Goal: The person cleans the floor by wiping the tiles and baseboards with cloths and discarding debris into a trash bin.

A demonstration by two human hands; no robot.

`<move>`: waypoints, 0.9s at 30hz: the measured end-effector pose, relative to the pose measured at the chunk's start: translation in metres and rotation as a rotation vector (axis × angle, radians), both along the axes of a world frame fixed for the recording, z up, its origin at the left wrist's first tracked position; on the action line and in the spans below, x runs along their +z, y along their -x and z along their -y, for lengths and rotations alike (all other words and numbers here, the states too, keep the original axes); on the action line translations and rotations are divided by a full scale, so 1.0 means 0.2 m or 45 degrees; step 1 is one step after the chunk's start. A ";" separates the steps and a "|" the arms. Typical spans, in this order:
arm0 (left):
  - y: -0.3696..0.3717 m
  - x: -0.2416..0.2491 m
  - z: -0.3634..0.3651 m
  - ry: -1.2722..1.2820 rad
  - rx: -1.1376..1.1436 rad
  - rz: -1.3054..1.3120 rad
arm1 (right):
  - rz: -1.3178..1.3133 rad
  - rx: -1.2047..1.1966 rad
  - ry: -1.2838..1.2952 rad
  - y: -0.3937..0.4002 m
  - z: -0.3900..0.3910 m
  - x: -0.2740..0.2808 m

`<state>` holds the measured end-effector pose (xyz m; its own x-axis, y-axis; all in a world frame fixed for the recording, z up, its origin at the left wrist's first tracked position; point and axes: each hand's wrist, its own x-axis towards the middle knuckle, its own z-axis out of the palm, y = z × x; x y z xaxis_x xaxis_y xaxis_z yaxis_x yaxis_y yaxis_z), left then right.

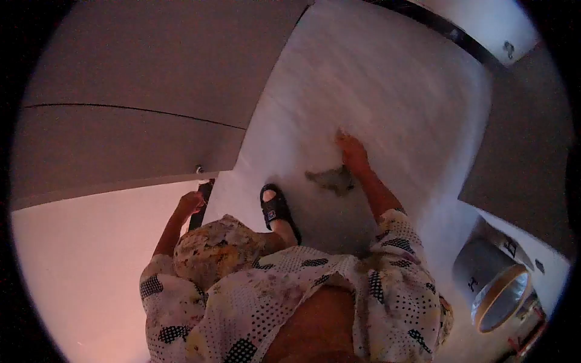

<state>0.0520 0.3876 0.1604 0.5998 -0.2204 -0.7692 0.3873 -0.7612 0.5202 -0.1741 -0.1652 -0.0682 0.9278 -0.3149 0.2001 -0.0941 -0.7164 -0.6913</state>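
Note:
My right hand (353, 149) hangs over the pale floor (375, 85), fingers pointing forward and close together; whether anything is in them is too blurred to tell. Just below it lies a grey-green crumpled patch, like a cloth (331, 179), on the floor. At the left, my left hand (192, 202) is curled near a dark upright edge (203, 202) by the white surface; what its fingers hold, if anything, is hidden. A foot in a black sandal (277, 209) stands between the hands.
A large grey panel (145, 72) with a dark seam fills the upper left. To the lower right stands a grey bin (490, 275) with a tan rim. Another grey surface (526, 151) rises at the right. A dark strip (433, 23) crosses the top.

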 end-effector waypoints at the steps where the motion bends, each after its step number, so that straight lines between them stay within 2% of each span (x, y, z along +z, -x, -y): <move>1: 0.04 0.03 -0.02 -0.024 0.062 0.054 | -0.053 0.055 -0.182 -0.01 0.02 0.01; 3: 0.08 0.04 -0.09 -0.086 0.178 0.146 | 0.138 -0.089 0.014 -0.06 0.16 0.07; 6: 0.09 -0.10 -0.15 0.160 0.557 0.467 | 0.109 -0.510 0.220 -0.23 0.39 0.14; 8: 0.13 -0.08 -0.06 0.294 0.578 0.489 | -0.142 -0.696 0.258 -0.37 0.51 0.15; 11: 0.17 -0.10 0.09 0.403 0.552 0.579 | -0.151 -0.723 0.353 -0.54 0.61 -0.03; 13: 0.13 -0.07 0.10 0.461 0.513 0.719 | -0.095 -0.333 0.424 -0.73 0.39 0.01; 15: 0.13 0.03 0.18 0.482 0.435 0.905 | -0.033 0.097 0.330 -0.77 0.13 0.01; 17: 0.04 0.13 0.26 0.385 0.555 0.903 | 0.043 0.388 0.121 -0.72 -0.10 -0.15; 19: -0.07 0.15 0.26 0.430 0.609 0.917 | -0.341 0.732 0.322 -0.57 -0.18 0.15; 21: -0.19 0.09 0.15 0.594 0.605 0.926 | -0.033 0.821 0.307 -0.42 -0.22 0.11; 24: -0.23 0.23 0.30 -0.165 -0.089 1.202 | -0.482 0.939 0.290 -0.28 -0.21 0.18; 27: -0.20 0.29 0.33 0.069 -0.049 1.229 | -0.294 0.867 0.104 -0.08 0.06 0.19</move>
<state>0.0916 0.3224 0.2192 0.9598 -0.2734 0.0628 -0.2496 -0.7302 0.6360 -0.1586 -0.1775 -0.0303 0.9342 0.3556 -0.0269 0.2541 -0.7165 -0.6497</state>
